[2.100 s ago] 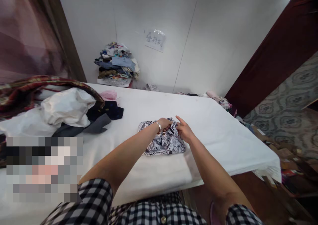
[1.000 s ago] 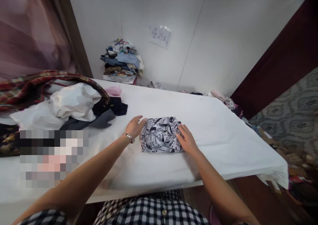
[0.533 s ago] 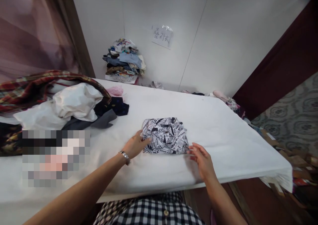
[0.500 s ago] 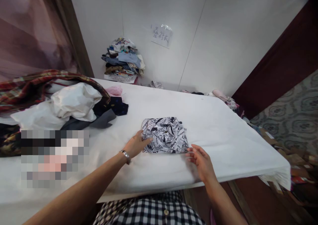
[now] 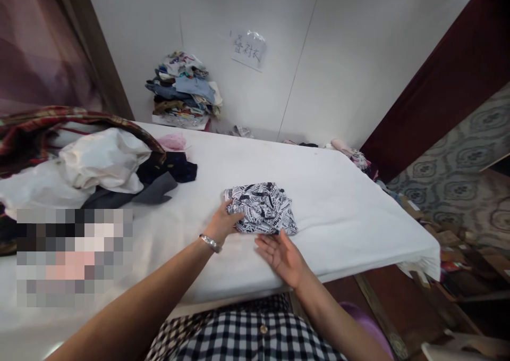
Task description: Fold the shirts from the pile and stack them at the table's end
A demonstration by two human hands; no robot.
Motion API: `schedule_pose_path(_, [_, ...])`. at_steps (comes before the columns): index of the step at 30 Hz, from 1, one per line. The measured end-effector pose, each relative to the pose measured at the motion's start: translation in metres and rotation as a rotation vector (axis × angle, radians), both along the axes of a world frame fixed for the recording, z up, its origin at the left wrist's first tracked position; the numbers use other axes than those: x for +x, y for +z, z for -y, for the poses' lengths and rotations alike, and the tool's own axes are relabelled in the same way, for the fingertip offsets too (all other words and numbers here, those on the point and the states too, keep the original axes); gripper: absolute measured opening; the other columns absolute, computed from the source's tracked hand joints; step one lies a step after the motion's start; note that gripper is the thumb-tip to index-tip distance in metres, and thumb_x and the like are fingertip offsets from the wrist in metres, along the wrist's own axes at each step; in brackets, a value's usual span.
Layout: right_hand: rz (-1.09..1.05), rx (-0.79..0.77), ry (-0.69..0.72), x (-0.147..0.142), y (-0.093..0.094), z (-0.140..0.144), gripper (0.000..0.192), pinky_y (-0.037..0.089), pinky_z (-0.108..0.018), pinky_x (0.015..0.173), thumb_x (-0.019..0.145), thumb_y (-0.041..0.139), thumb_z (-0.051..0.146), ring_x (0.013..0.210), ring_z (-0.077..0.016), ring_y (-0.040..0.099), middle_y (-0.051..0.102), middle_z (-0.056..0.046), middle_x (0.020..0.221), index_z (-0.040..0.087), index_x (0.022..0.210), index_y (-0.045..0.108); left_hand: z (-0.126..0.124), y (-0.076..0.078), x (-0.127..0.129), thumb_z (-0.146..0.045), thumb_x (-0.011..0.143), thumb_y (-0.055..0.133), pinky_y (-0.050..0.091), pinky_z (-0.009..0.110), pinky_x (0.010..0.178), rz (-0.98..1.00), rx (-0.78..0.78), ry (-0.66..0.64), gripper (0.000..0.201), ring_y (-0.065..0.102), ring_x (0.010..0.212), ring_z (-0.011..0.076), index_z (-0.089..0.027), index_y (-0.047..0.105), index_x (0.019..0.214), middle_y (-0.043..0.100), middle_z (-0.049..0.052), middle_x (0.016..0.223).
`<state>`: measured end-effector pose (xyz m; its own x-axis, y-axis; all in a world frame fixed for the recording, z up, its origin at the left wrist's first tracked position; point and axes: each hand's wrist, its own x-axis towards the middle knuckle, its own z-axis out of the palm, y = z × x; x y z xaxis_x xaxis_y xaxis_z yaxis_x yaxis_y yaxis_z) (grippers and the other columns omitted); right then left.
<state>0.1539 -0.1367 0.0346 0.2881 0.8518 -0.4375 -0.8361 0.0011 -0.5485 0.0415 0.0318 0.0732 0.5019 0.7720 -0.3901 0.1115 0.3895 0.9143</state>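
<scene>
A folded black-and-white shirt (image 5: pixel 263 209) with a newspaper-like print lies in a compact bundle on the white-covered table (image 5: pixel 338 207). My left hand (image 5: pixel 223 223), a silver band at its wrist, grips the shirt's left edge, the thumb on top and the other fingers partly hidden around the side. At the near edge, my right hand (image 5: pixel 281 254) is turned palm up with its fingers stretched out. Its fingertips reach the shirt's underside; whether they slip beneath is hard to see.
Loose garments are heaped on the left, among them a white cloth (image 5: pixel 105 161) and a dark grey one (image 5: pixel 153 191). Against the wall stands a tall stack of clothes (image 5: pixel 183 92) below a paper sign (image 5: pixel 249 51). Pink fabric (image 5: pixel 341 147) lies beyond the table's far right edge.
My right hand has moved left from the shirt's near right corner to the middle of its near edge and turned palm up. My left hand stays at the left edge. The view has shifted slightly.
</scene>
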Motion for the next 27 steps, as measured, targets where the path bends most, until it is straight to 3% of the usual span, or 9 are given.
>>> schedule_pose_path(3, [-0.016,0.047,-0.04,0.001,0.001,-0.023,0.039,0.051,-0.04,0.097,0.082,0.063,0.052,0.094,-0.0201,0.068,0.071,-0.008,0.093,0.017,0.098,0.062,0.001,-0.001,-0.002,-0.017,0.076,0.068,0.058,0.03,0.059,-0.002,0.006,-0.003,0.068,0.066,0.071,0.0156,-0.021,0.039,0.136,0.068,0.007,0.1])
schedule_pose_path(6, [0.024,0.065,-0.074,0.002,0.004,-0.043,0.039,0.056,-0.041,0.09,0.082,0.063,0.051,0.082,-0.0179,0.067,0.071,-0.004,0.088,0.019,0.104,0.06,0.005,-0.005,-0.006,-0.02,0.074,0.071,0.057,0.027,0.054,-0.129,0.174,-0.052,0.073,0.065,0.068,0.0156,-0.02,0.038,0.139,0.068,0.007,0.098])
schedule_pose_path(9, [0.098,0.012,-0.136,0.003,0.007,-0.059,0.037,0.059,-0.037,0.077,0.082,0.064,0.046,0.083,-0.0181,0.067,0.072,-0.003,0.095,0.021,0.108,0.06,0.011,-0.008,-0.009,-0.022,0.074,0.071,0.056,0.026,0.05,-0.236,0.314,-0.115,0.076,0.063,0.062,0.0139,-0.02,0.036,0.142,0.067,0.005,0.091])
schedule_pose_path(14, [0.1,-0.1,-0.263,0.007,0.006,-0.077,0.036,0.06,-0.033,0.067,0.079,0.067,0.042,0.089,-0.0209,0.069,0.072,-0.004,0.102,0.021,0.107,0.062,0.016,-0.012,-0.01,-0.022,0.075,0.067,0.056,0.025,0.051,-0.261,0.336,-0.139,0.077,0.063,0.063,0.0148,-0.02,0.033,0.144,0.066,0.005,0.088])
schedule_pose_path(17, [0.085,-0.159,-0.34,0.008,0.002,-0.084,0.03,0.06,-0.032,0.067,0.076,0.068,0.026,0.084,-0.0197,0.07,0.073,-0.002,0.095,0.022,0.105,0.062,0.014,-0.016,-0.01,-0.025,0.074,0.068,0.057,0.027,0.052,-0.254,0.354,-0.137,0.077,0.065,0.068,0.017,-0.021,0.034,0.143,0.065,0.006,0.09])
schedule_pose_path(23, [-0.071,-0.138,-0.399,0.019,-0.001,-0.092,0.022,0.059,-0.03,0.072,0.076,0.057,0.012,0.077,-0.0182,0.071,0.073,-0.003,0.08,0.018,0.097,0.061,0.005,-0.022,-0.013,-0.055,0.069,0.069,0.059,0.033,0.056,-0.142,0.3,-0.154,0.086,0.064,0.059,0.0183,-0.027,0.033,0.141,0.063,-0.003,0.069])
schedule_pose_path(27, [-0.104,-0.061,-0.372,0.044,-0.001,-0.094,0.018,0.058,-0.037,0.08,0.077,0.054,0.016,0.083,-0.0211,0.071,0.072,-0.004,0.078,0.018,0.094,0.061,-0.005,-0.028,-0.017,-0.074,0.068,0.054,0.058,0.032,0.067,-0.221,0.434,-0.127,0.078,0.065,0.063,0.0178,-0.041,0.032,0.135,0.059,-0.013,0.056])
